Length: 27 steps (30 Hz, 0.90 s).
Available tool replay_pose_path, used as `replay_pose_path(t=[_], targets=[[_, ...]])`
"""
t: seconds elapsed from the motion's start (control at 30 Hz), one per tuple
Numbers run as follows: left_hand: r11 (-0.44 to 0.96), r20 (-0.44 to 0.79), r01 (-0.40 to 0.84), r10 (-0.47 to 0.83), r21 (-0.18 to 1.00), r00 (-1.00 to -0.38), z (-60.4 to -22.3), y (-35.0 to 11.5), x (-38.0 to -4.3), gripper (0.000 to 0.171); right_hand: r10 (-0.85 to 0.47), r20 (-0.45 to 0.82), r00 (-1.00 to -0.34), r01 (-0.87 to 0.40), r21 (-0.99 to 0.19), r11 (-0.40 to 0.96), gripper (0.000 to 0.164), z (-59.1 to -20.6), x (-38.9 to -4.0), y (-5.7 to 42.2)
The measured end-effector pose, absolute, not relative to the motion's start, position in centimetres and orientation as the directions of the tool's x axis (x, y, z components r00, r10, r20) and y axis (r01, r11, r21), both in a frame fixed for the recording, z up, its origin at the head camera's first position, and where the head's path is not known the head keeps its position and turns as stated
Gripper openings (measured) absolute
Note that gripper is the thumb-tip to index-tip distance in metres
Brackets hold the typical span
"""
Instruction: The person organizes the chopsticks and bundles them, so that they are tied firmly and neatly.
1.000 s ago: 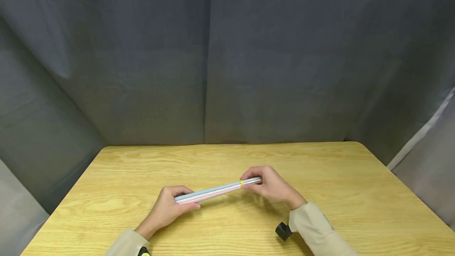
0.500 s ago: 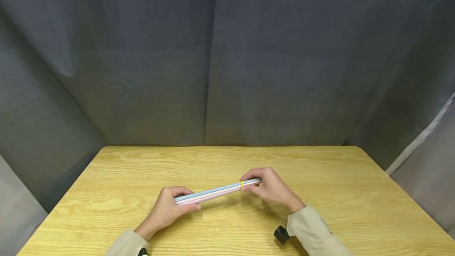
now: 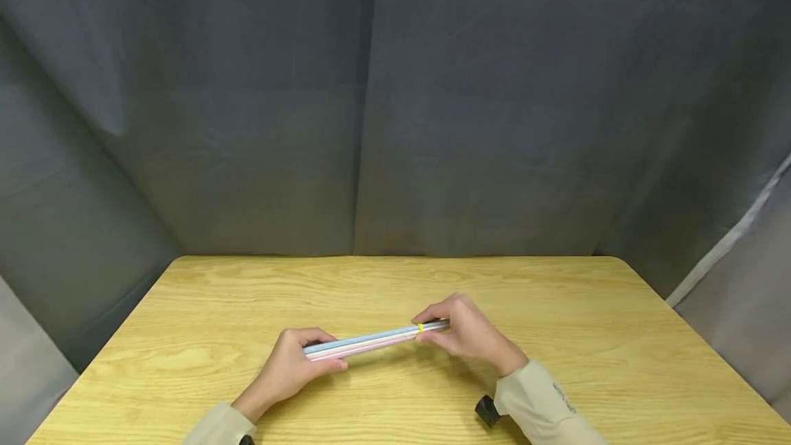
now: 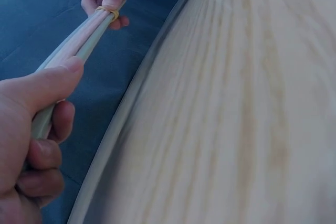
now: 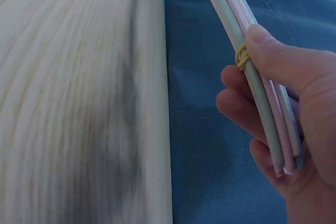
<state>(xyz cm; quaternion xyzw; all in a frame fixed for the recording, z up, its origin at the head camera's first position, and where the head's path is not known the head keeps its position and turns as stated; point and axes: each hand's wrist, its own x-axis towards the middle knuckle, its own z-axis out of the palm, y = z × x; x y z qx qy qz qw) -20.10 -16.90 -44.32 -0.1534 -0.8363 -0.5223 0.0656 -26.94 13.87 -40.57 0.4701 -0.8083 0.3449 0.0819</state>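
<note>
A bundle of slim chopsticks [image 3: 371, 344] in pale blue, white, pink and green is held between both hands, slightly raised at its right end. My left hand [image 3: 287, 366] grips the thicker left end, thumb along the near side and fingers curled round the far side. My right hand [image 3: 476, 338] pinches the thinner right end. Close to the right thumb and fingertips, a yellow rubber band [image 5: 241, 57] is wound round the bundle. The tips spread apart below the band in the right wrist view, with green and pink sticks [image 5: 272, 129] against the palm.
The bundle is above a light wood-grain table [image 3: 185, 321]. Dark grey cloth curtains [image 3: 266, 122] hang behind and at the sides. A small black device [image 3: 487, 411] sits under the right cuff.
The right hand and the bundle's right end have dipped slightly and shifted a little left. The left hand keeps its hold almost in place; the head view tilts slightly.
</note>
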Motion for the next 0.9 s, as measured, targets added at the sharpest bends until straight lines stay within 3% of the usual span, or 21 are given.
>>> replay_pose_path(t=[0.37, 0.6, 0.9], targets=[[0.417, 0.273, 0.351, 0.236, 0.838, -0.933, -44.2, -16.5, -20.3, 0.028, -0.741, 0.411, -0.531, -0.823, -0.458, 0.336, 0.023, -40.6, -26.7, 12.9], [0.401, 0.27, 0.33, 0.2, 0.855, -0.942, -44.1, -16.6, -20.5, 0.027, -0.732, 0.337, -0.592, -0.776, -0.485, 0.404, 0.039, -39.6, -26.5, 13.3], [0.337, 0.266, 0.321, 0.199, 0.885, -0.943, -44.7, -16.7, -20.1, 0.028, -0.736, 0.302, -0.606, -0.753, -0.514, 0.41, 0.012, -39.7, -26.4, 13.9]])
